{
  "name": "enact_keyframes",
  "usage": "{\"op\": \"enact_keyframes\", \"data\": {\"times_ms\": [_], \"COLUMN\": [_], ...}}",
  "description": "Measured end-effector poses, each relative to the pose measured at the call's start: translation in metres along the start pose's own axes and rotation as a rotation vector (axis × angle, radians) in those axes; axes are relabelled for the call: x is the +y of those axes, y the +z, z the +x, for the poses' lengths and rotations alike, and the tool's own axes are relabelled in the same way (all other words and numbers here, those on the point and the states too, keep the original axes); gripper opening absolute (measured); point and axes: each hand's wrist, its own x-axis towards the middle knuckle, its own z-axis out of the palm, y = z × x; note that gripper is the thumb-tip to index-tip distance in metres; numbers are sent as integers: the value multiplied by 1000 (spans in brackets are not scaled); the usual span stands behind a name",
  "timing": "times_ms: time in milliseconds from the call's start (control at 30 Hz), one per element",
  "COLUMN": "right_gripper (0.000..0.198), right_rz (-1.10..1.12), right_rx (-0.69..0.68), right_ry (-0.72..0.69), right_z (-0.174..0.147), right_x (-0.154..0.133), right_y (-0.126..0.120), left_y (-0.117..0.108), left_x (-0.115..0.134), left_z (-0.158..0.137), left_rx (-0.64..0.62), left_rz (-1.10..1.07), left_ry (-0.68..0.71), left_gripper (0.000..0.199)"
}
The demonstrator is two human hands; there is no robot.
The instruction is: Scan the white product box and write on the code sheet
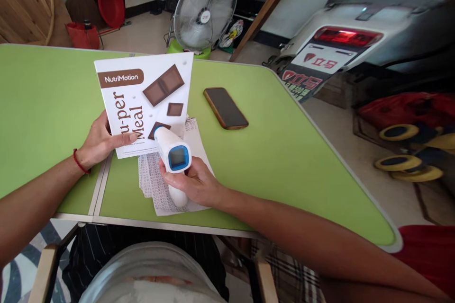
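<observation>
My left hand (103, 139) grips the lower left edge of a white box (128, 99) printed "NutriMotion" with chocolate pieces, thumb across its front. The box is tilted up above the green table (277, 151). In my right hand (194, 180) is a white infrared thermometer (168, 144), held by its handle, its blue-framed screen facing me. Its front end points at the lower right of the box; I cannot tell whether they touch. Beneath both lie sheets of paper (161, 201) covered in small print or writing, partly hidden. A phone (226, 108) with a dark screen rests to the right.
A metal seam (100, 184) crosses the tabletop. Beyond the table stand a floor fan (206, 9), a red basin (111, 4) and a red bucket (83, 35). A white scooter (341, 33) is at the right, with yellow-and-blue wheels (398, 163) near it.
</observation>
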Motion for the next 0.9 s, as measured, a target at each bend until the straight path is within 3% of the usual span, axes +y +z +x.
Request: {"op": "enact_keyframes", "data": {"times_ms": [900], "right_gripper": [18], "right_rz": [-25], "right_rx": [-3], "right_ry": [-24], "right_z": [0], "right_x": [-1], "right_y": [-1], "left_y": [0], "left_x": [2], "left_z": [-1], "left_rx": [3], "left_rz": [-8], "left_ry": [-8], "left_gripper": [59]}}
